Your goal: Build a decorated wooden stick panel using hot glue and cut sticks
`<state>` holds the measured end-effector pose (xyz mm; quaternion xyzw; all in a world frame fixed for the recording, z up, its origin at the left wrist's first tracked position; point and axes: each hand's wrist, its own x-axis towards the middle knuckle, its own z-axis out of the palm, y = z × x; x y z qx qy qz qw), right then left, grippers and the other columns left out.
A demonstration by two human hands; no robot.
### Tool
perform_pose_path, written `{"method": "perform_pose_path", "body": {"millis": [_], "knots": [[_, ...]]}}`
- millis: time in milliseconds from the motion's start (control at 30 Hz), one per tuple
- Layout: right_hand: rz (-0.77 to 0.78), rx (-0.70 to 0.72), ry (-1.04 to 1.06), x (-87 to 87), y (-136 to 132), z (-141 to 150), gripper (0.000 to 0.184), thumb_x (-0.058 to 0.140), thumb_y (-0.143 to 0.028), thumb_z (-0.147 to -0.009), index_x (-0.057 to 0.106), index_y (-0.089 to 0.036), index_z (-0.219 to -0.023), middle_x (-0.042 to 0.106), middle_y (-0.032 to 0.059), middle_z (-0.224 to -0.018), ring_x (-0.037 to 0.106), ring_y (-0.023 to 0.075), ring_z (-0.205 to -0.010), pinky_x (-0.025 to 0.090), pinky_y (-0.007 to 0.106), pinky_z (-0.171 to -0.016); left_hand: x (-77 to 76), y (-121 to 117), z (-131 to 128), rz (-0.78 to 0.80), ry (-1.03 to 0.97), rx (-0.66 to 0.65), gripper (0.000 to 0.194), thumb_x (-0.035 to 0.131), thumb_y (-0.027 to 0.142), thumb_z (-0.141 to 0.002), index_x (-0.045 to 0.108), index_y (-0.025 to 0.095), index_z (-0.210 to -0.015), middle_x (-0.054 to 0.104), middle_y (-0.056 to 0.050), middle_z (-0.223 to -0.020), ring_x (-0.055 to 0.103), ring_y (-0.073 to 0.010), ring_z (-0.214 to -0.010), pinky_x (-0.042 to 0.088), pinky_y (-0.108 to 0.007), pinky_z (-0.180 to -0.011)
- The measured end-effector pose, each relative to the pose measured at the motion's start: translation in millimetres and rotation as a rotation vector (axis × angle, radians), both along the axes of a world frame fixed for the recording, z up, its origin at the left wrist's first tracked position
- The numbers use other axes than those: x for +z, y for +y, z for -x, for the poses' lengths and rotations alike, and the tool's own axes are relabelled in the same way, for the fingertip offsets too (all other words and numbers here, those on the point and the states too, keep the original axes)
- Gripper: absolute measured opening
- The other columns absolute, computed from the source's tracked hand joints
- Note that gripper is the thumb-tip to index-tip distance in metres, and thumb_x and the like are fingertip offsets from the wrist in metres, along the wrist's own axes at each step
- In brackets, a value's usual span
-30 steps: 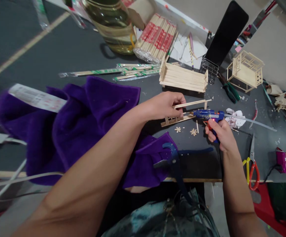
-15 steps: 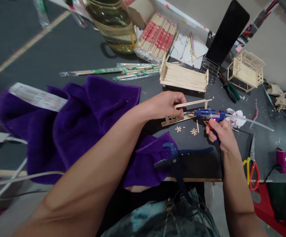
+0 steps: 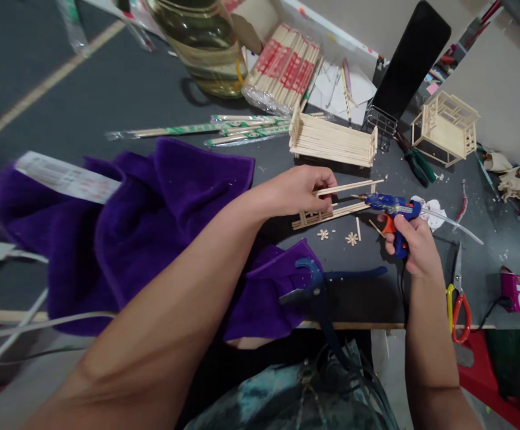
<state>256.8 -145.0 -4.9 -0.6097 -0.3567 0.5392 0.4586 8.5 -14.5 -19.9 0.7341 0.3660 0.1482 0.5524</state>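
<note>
My left hand (image 3: 307, 190) is closed on a small frame of thin wooden sticks (image 3: 352, 211), its fingers hiding part of it. In my right hand (image 3: 415, 243) is a blue glue gun (image 3: 390, 204) with an orange trigger, its nozzle pointing left at the frame. A clear glue stick (image 3: 455, 226) sticks out of its back. Two small wooden flower shapes (image 3: 352, 239) lie just below the frame. Behind my left hand stands a miniature wooden bench (image 3: 334, 140).
A purple cloth (image 3: 188, 185) covers the left side, with a blue cutter (image 3: 316, 283) on its edge. Scissors (image 3: 459, 304) and green-handled pliers (image 3: 419, 164) lie right. A glass jar (image 3: 206, 48), packed chopsticks (image 3: 282, 68), a phone (image 3: 412, 60) and a miniature chair (image 3: 446, 128) stand behind.
My right hand has drawn the glue gun a little to the right, and its nozzle has backed away from my left fingers. My left hand stays in place on the frame.
</note>
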Motion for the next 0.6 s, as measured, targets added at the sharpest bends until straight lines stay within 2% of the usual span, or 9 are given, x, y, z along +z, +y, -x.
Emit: {"method": "perform_pose_path", "body": {"millis": [100,200,267,367,467,600], "knots": [[-0.064,-0.133,0.027,7.8,-9.8,-16.6,0.041,0.093,-0.052,-0.072,0.07,-0.023,-0.091,0.067,-0.002,-0.073,0.059,0.0124,-0.06,0.054,0.026,-0.053,-1.6,0.7,0.8,0.013,-0.028,-0.001,0.028,0.071,0.035,-0.07,0.059,0.021,-0.09,0.073,-0.003,-0.084,0.069,-0.0196,-0.082,0.051,-0.03,-0.076],[-0.13,-0.289,0.001,14.4,-23.7,-42.1,0.038,0.092,-0.039,-0.07,0.073,-0.023,-0.098,0.07,-0.0013,-0.083,0.065,0.0131,-0.07,0.059,0.027,-0.065,-2.9,1.3,1.3,0.002,-0.026,0.005,0.031,0.073,0.037,-0.068,0.059,0.022,-0.09,0.072,-0.002,-0.082,0.068,-0.0195,-0.08,0.05,-0.03,-0.074],[-0.182,-0.42,-0.061,13.6,-31.8,-63.7,0.036,0.091,-0.035,-0.07,0.074,-0.022,-0.099,0.07,-0.0018,-0.082,0.067,0.0135,-0.073,0.059,0.028,-0.068,-3.0,1.3,1.2,-0.006,-0.016,0.003,0.032,0.074,0.038,-0.067,0.059,0.022,-0.09,0.071,-0.002,-0.082,0.067,-0.0194,-0.08,0.049,-0.03,-0.073],[-0.26,-0.579,-0.113,2.9,-37.9,-95.5,0.034,0.092,-0.032,-0.068,0.074,-0.02,-0.094,0.072,-0.0009,-0.09,0.067,0.0132,-0.077,0.061,0.03,-0.073,-2.9,1.4,0.7,0.001,-0.01,-0.017,0.033,0.073,0.039,-0.069,0.059,0.022,-0.093,0.071,-0.002,-0.083,0.067,-0.0194,-0.081,0.049,-0.03,-0.074],[-0.175,-0.632,-0.068,-11.6,-38.7,-114.2,0.04,0.095,-0.034,-0.061,0.075,-0.019,-0.092,0.074,-0.0001,-0.088,0.069,0.0137,-0.078,0.063,0.03,-0.075,-3.6,2.2,1.0,-0.002,-0.001,-0.034,0.034,0.073,0.041,-0.069,0.058,0.022,-0.094,0.071,-0.003,-0.083,0.067,-0.0196,-0.08,0.05,-0.03,-0.074],[-0.12,-0.578,-0.134,-23.0,-40.1,-114.0,0.048,0.096,-0.044,-0.061,0.073,-0.021,-0.096,0.076,0.0014,-0.089,0.072,0.0167,-0.079,0.064,0.034,-0.075,-5.0,3.9,2.6,-0.014,0.003,-0.047,0.037,0.073,0.043,-0.069,0.059,0.022,-0.095,0.072,-0.004,-0.084,0.066,-0.0199,-0.08,0.05,-0.031,-0.073]]}}
